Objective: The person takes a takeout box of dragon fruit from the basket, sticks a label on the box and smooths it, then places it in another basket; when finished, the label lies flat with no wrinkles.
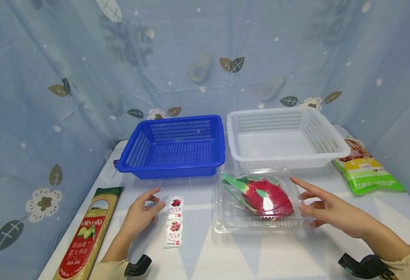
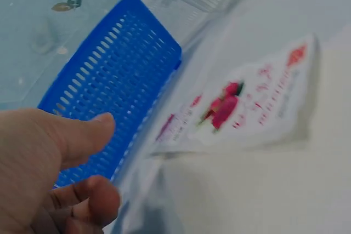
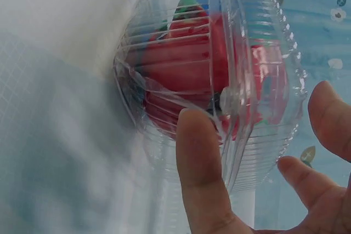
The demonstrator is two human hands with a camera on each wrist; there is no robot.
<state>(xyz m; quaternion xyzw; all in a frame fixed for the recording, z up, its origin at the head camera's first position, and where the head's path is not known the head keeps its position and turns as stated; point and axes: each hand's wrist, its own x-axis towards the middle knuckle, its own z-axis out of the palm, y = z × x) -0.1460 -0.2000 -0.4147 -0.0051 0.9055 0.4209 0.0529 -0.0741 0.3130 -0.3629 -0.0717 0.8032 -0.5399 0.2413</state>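
A clear plastic clamshell box [image 1: 225, 223] lies on the table before the white basket, with a red dragon fruit [image 1: 269, 197] with green leaf tips inside. My right hand [image 1: 332, 212] is at the box's right side, fingers spread and fairly straight. In the right wrist view the thumb [image 3: 202, 163] overlaps the box wall. On the left, my left hand [image 1: 138, 214] hovers over the table with loosely bent fingers and nothing in them. Just right of it lies a strip of two white labels [image 1: 175, 229] printed with dragon fruit; its surface curves up in the left wrist view.
A blue basket [image 1: 171, 171] and a white basket [image 1: 281, 161] stand side by side at the back. Along the left edge lies a pack of spaghetti [image 1: 89, 233]. A green and yellow food bag [image 1: 369, 171] rests at the right edge. Patterned blue curtains enclose the table.
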